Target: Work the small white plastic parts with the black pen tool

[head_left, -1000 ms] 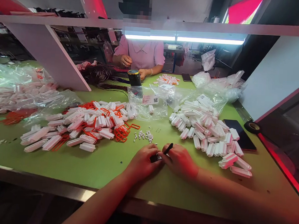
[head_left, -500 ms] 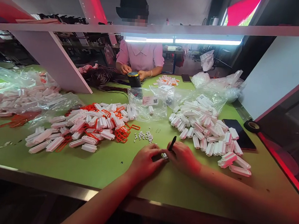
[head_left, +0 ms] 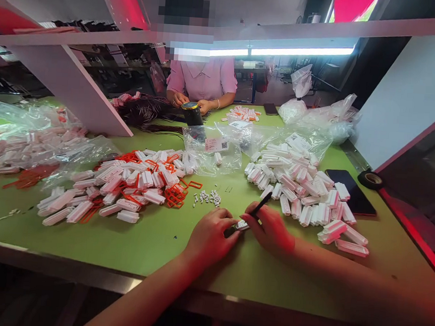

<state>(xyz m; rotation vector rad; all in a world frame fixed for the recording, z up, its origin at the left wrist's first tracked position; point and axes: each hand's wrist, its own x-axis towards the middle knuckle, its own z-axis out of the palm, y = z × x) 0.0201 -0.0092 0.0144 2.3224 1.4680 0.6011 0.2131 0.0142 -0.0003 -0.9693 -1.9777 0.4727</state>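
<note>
My left hand rests on the green table with its thumb and fingers closed round one end of a white plastic connector housing. Its far end shows between my two hands; the rest is hidden by the fingers. A slim black pen-like tool slants up out of my right hand, which grips it just right of the housing. The tool's lower tip is out of sight behind the fingers. Small white plugs lie loose beyond my left hand, with thin pins beside them.
White housings heap up at the right and, mixed with orange frames, at the left. Clear bags lie behind. A dark tablet and black tape roll sit far right. Opposite, a person works by a black can.
The black tool now leans further right and my right hand has opened a little space from my left, showing more of the housing. The camera view has shifted slightly.
</note>
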